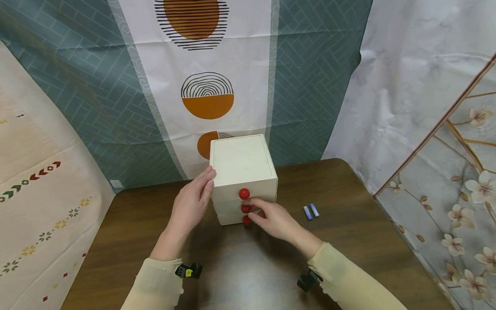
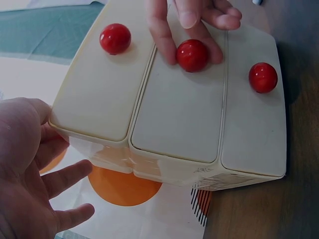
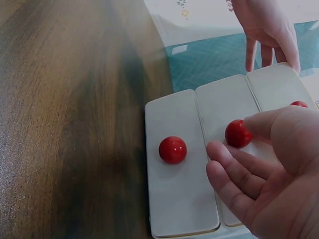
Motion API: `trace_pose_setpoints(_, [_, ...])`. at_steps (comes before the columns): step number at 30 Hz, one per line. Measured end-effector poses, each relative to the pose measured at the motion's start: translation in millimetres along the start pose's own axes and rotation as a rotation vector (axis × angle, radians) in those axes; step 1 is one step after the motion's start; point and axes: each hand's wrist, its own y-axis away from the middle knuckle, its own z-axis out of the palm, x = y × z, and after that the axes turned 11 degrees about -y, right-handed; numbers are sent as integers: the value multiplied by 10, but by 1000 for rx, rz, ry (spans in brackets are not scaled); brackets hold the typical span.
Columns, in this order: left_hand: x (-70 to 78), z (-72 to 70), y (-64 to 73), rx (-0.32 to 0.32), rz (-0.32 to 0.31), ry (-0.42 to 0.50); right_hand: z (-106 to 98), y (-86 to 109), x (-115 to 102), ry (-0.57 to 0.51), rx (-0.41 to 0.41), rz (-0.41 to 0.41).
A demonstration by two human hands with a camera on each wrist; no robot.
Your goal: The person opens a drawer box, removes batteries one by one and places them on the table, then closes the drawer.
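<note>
Right grip [image 1: 273, 220]: pinched middle knob [image 2: 192, 56].
Left grip [image 1: 190, 206]: fingers extended, touched cabinet [image 1: 242, 159], nine o'clock.
Cabinet: risked sliding toward six, if weakly braced.

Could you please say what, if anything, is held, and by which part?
The white drawer unit: the right hand pinches its middle red knob; the left hand touches its upper left edge.

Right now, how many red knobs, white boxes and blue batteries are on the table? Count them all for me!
Red knobs: 3
White box: 1
Blue batteries: 2
Total: 6
</note>
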Motion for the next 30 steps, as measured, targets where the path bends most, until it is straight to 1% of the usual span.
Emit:
trace_pose_setpoints(8, [12,9,1,5,-2,0,2,1,4,-1,0,3])
trace_pose_setpoints(15, [23,4,6,1,-4,-3,10,6,31,-66,-17,12])
trace_pose_setpoints(18, [27,3,4,5,-1,-4,17,5,43,-78,-15,18])
trace_pose_setpoints(30, [43,-4,23,3,6,1,45,22,32,-52,0,36])
